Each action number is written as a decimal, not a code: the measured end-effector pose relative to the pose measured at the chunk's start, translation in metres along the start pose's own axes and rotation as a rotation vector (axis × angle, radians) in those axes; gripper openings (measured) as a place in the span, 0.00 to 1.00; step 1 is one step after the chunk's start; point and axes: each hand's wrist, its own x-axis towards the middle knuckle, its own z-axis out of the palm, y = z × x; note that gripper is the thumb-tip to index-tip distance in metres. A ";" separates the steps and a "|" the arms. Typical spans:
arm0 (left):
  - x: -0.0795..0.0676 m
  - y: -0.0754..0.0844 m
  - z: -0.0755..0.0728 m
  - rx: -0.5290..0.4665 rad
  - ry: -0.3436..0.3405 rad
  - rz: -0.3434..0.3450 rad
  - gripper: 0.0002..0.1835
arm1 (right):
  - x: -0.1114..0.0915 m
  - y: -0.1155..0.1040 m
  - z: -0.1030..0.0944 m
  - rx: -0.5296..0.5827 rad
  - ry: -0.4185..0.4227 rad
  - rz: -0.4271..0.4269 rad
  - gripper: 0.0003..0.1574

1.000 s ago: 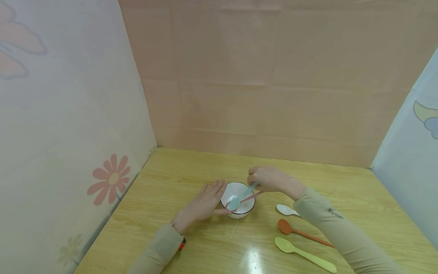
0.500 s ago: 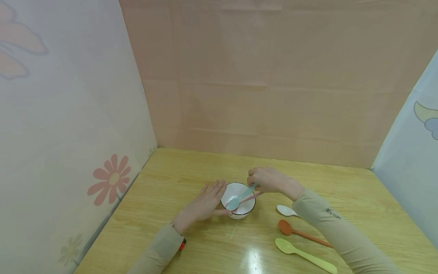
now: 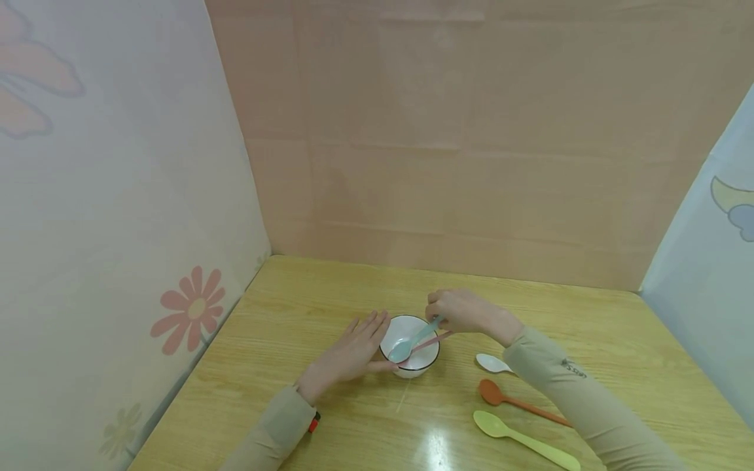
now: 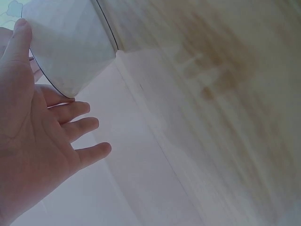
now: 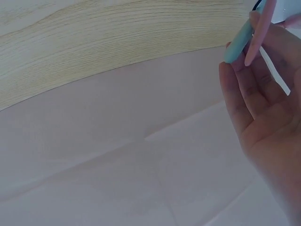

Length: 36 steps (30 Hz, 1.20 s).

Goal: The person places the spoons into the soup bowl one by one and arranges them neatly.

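Left hand [image 3: 353, 353], fingers straight, steadies bowl [image 3: 403, 329] from its left; right hand [image 3: 465, 309], upper right of bowl, pinches blue spoon [image 3: 413, 340]. Pink spoon [image 3: 428, 343] crosses bowl's rim alongside; snagged handles could flip it out.

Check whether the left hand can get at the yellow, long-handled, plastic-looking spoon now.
Likely yes: left hand rests against the white, dark-rimmed bowl; past the bowl's near side, nothing visible blocks the way to the yellow spoon.
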 end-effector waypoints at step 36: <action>-0.002 -0.001 -0.001 -0.029 0.007 0.008 0.52 | -0.035 0.019 -0.023 -0.017 0.121 0.086 0.15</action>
